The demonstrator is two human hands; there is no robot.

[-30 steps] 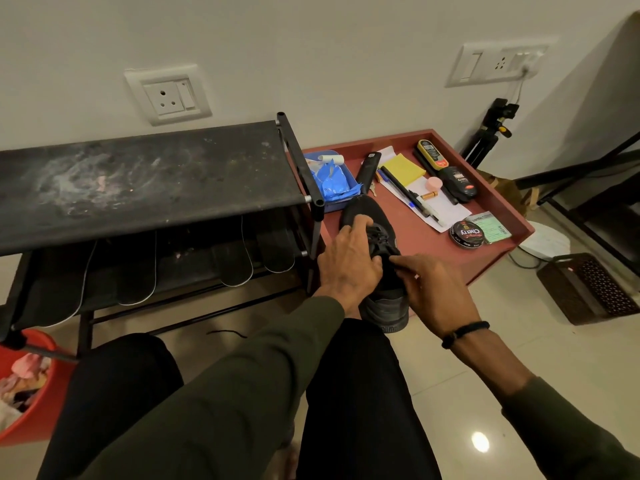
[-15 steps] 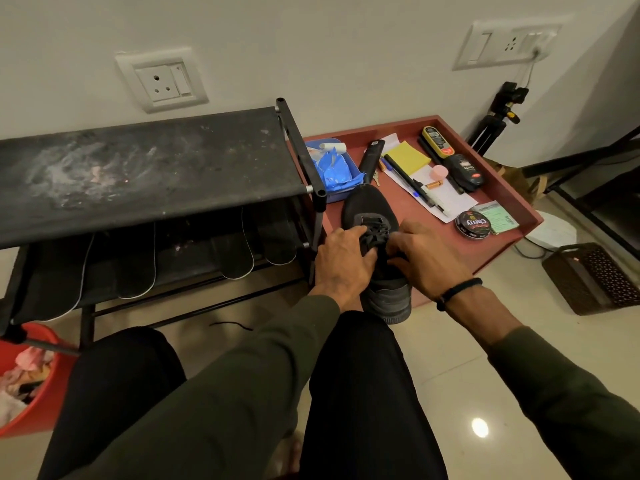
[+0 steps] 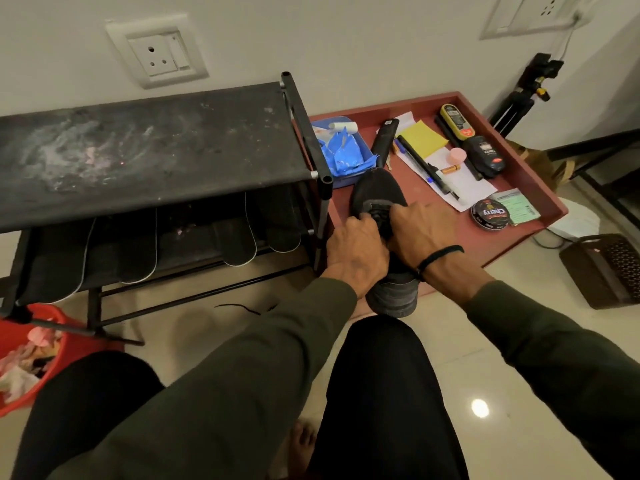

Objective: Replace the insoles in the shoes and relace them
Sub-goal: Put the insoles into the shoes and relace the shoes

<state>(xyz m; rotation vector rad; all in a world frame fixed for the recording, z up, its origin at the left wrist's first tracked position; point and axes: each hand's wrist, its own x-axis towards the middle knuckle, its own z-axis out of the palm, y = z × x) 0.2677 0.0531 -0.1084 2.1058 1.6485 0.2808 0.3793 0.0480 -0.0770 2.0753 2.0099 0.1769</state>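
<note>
A black shoe (image 3: 379,192) lies on the near edge of the red tray table (image 3: 540,192), toe pointing away from me, heel over my knee. My left hand (image 3: 356,252) grips the shoe's left side at the lacing, fingers curled on the black lace. My right hand (image 3: 420,232), with a black cord on the wrist, pinches the lace on the right side. The lace area (image 3: 379,213) shows between both hands. Several black insoles (image 3: 239,237) hang on the lower tier of the shoe rack. A loose black lace (image 3: 242,308) lies on the floor.
The black shoe rack (image 3: 156,150) stands left of the tray. On the tray are a blue box (image 3: 343,150), pens, a yellow pad (image 3: 422,136), polish bottles and a polish tin (image 3: 490,214). A red bucket (image 3: 31,355) sits far left, a dark basket (image 3: 606,271) and tripod (image 3: 519,98) right.
My hands have drawn closer together over the shoe's lacing, the right hand moving up toward the toe. The camera has tilted down and nearer.
</note>
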